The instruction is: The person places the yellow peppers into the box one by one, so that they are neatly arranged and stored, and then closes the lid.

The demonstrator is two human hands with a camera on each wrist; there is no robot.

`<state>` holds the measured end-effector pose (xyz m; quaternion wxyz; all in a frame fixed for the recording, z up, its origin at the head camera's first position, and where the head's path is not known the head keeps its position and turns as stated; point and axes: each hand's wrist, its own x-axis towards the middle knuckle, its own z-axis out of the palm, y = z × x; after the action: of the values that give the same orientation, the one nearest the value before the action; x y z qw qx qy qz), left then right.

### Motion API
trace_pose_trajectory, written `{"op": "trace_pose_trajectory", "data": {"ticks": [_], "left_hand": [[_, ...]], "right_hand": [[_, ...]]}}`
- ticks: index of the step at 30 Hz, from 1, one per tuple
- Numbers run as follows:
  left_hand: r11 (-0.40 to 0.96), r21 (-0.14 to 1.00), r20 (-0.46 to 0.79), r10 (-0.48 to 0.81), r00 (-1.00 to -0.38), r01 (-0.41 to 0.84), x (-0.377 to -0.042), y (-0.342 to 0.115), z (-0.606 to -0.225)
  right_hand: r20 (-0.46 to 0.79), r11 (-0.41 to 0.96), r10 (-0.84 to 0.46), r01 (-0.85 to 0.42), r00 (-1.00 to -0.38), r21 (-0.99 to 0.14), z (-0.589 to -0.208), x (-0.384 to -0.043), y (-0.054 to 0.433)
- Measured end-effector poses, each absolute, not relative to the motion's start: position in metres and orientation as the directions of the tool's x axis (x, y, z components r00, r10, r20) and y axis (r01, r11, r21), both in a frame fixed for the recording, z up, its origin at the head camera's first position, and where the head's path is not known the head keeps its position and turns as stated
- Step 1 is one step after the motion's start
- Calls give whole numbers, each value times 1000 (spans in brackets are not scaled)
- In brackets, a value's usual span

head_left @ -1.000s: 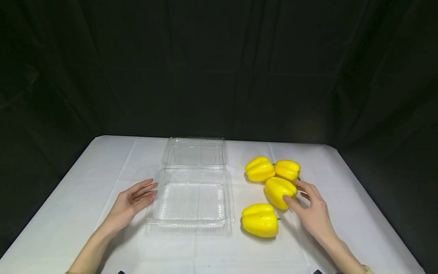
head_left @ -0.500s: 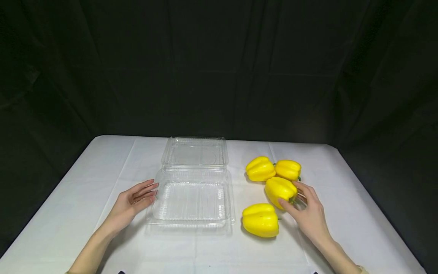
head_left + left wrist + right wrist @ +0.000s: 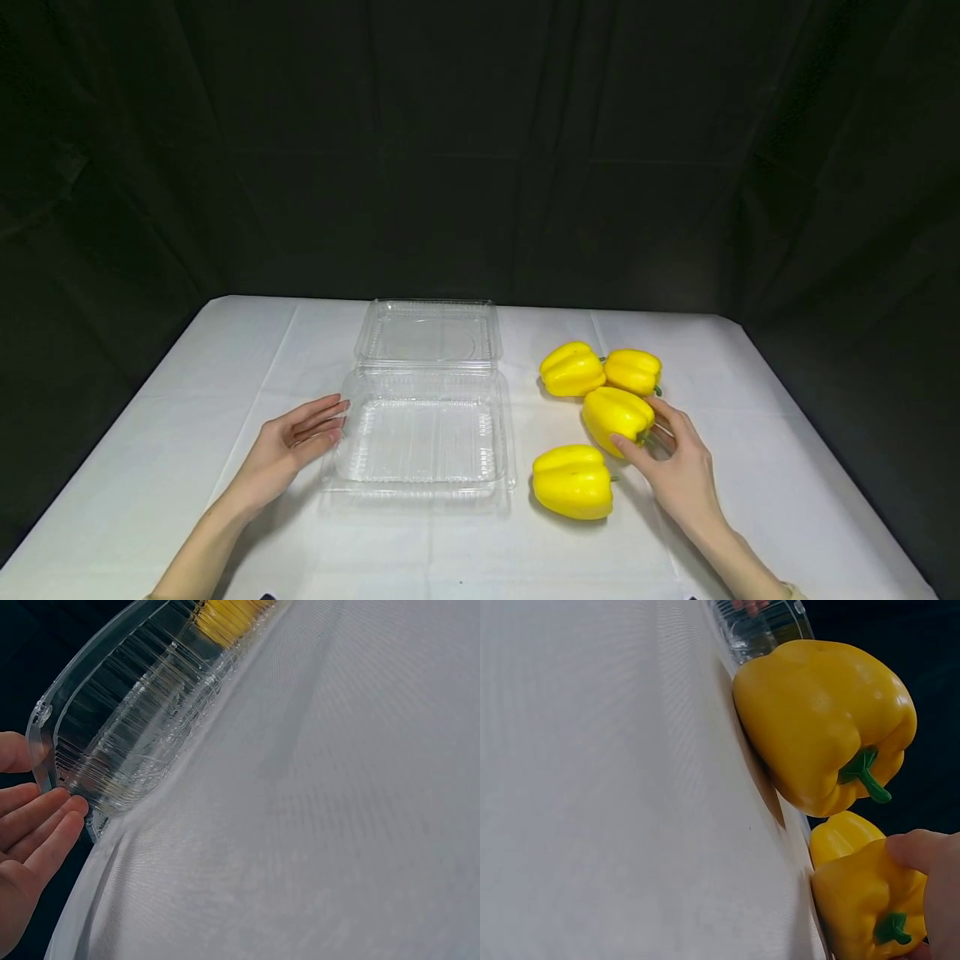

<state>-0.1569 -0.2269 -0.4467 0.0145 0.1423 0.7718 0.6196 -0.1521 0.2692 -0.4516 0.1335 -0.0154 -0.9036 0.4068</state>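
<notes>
Yellow bell pepper [image 3: 611, 417] is resting on the white tablecloth [image 3: 420, 554], to the right of a clear plastic container, and the right hand [image 3: 681, 471] is grasping it. In the right wrist view the thumb [image 3: 919, 849] is pressing on the pepper's skin while the fingers are reaching round its other side, largely hidden, and its green stem [image 3: 892, 928] is pointing out towards the hand. Another pepper, the near pepper [image 3: 572, 483], is lying on its side closer to the person, its stem pointing right, well apart from the hinged container. Two more are sitting just behind the grasped one: the far left pepper [image 3: 572, 369] and the far right pepper [image 3: 632, 372], the first pointing its stem at the second; whether these three are touching, I cannot tell. On the other side, the left hand [image 3: 279, 450] is holding nothing, its fingers lying loosely extended beside the left edge of the container base [image 3: 423, 485]; in the left wrist view the fingertips are overlapping the clear wall at one corner, though contact is hard to judge. Behind the base, the lid [image 3: 427, 333] is lying folded back, open, away from the person. Black cloth [image 3: 480, 150] is hanging behind the table, and a pale sleeve [image 3: 793, 591] is showing at the right forearm.
</notes>
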Motion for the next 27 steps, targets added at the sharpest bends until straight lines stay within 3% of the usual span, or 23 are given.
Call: {"op": "trace_pose_trajectory", "data": {"ticks": [27], "left_hand": [[204, 960, 142, 223, -964, 189, -155, -226, -445]], "right_hand": [[190, 579, 141, -74, -972, -812, -449, -149, 268]]}}
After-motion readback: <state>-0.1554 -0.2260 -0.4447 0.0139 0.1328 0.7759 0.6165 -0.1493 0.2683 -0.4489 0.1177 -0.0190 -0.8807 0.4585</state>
